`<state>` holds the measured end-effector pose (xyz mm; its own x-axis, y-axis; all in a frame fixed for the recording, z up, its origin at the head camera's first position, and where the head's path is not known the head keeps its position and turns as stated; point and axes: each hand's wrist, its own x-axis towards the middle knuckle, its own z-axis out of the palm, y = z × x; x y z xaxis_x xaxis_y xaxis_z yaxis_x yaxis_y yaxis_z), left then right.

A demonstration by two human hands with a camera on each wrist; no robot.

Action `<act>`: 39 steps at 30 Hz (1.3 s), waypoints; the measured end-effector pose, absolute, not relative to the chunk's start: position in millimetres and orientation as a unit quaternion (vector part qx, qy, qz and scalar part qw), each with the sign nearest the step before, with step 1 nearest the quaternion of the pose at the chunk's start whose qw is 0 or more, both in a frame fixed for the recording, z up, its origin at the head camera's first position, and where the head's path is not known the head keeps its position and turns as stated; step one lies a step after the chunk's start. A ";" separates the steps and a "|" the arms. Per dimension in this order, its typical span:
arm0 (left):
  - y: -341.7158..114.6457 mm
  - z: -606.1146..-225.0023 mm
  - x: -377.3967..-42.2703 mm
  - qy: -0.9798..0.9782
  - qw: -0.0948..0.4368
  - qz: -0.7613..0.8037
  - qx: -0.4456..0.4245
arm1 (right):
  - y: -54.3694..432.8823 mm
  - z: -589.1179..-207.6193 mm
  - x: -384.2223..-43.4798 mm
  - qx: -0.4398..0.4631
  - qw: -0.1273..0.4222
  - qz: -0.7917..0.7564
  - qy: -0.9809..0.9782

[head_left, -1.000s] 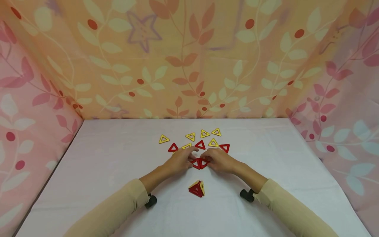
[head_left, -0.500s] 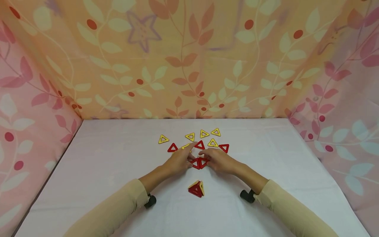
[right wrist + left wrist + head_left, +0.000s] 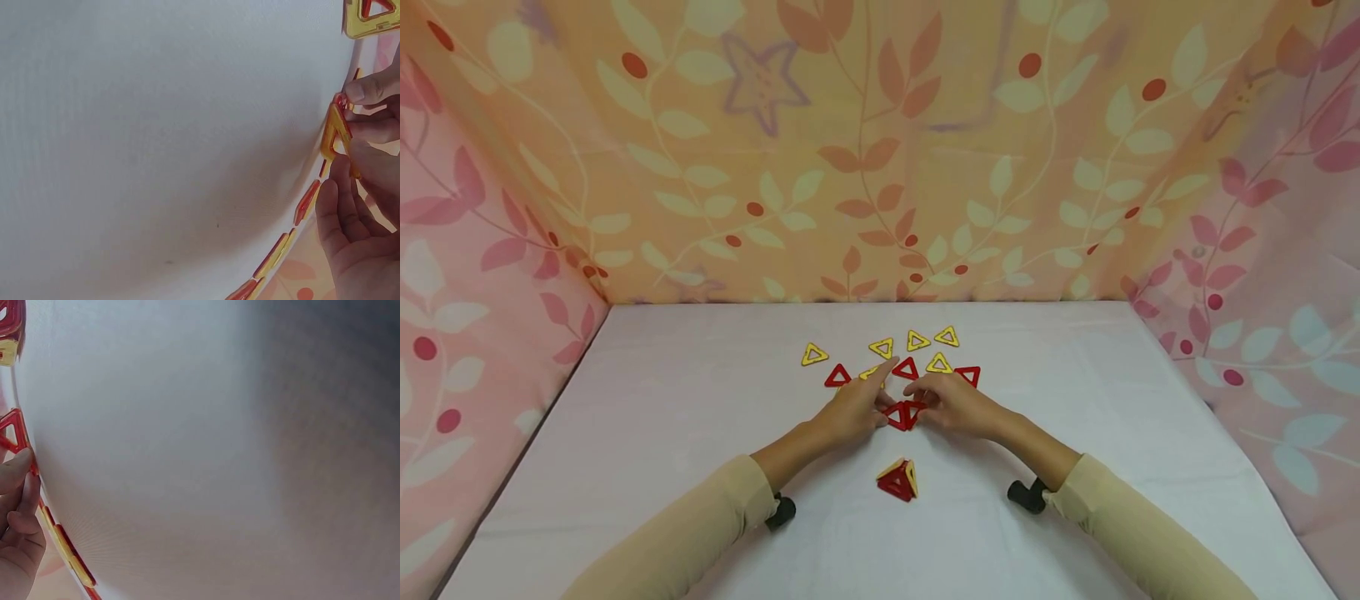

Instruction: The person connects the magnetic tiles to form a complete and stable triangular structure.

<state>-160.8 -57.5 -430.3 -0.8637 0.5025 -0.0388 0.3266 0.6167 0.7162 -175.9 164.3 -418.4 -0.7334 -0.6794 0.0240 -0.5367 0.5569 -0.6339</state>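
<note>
My left hand [image 3: 852, 410] pinches a red triangle tile [image 3: 895, 423] with an open middle; in the left wrist view the thumb and a finger hold this red tile [image 3: 20, 428] near one corner. My right hand [image 3: 958, 404] pinches a second red triangle tile [image 3: 910, 414], set edge to edge against the first and partly hidden by the fingers. In the right wrist view the right-hand tile [image 3: 329, 134] looks orange and leans up at a slant. Nearer the person stands a small pyramid [image 3: 897, 481] of red and yellow tiles.
Beyond the hands, several loose triangles lie on the white tabletop [image 3: 700, 375], including a yellow tile [image 3: 813, 355] on the left, a red tile [image 3: 906, 367] mid-row and a yellow tile [image 3: 947, 337] at the back. The left hand covers part of another yellow tile [image 3: 871, 374]. Patterned cloth [image 3: 865, 208] rises behind.
The right-hand tile has turned from lying wide to looking narrower, with the right fingers slightly further left over it. A finger of the left hand has lifted forward. The pyramid stays put.
</note>
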 end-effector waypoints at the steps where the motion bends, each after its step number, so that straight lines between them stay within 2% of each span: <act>1: -57.6 -430.2 -160.6 0.891 0.119 0.371 0.232 | 163.8 -418.5 -175.8 -0.344 0.114 -0.320 0.875; 27: -62.4 -431.5 -161.9 0.896 0.114 0.359 0.236 | 152.1 -423.5 -179.7 -0.333 0.122 -0.314 0.881; 39: -108.3 -416.2 -169.4 0.891 0.066 0.388 0.226 | 154.9 -424.7 -179.2 -0.333 0.118 -0.318 0.880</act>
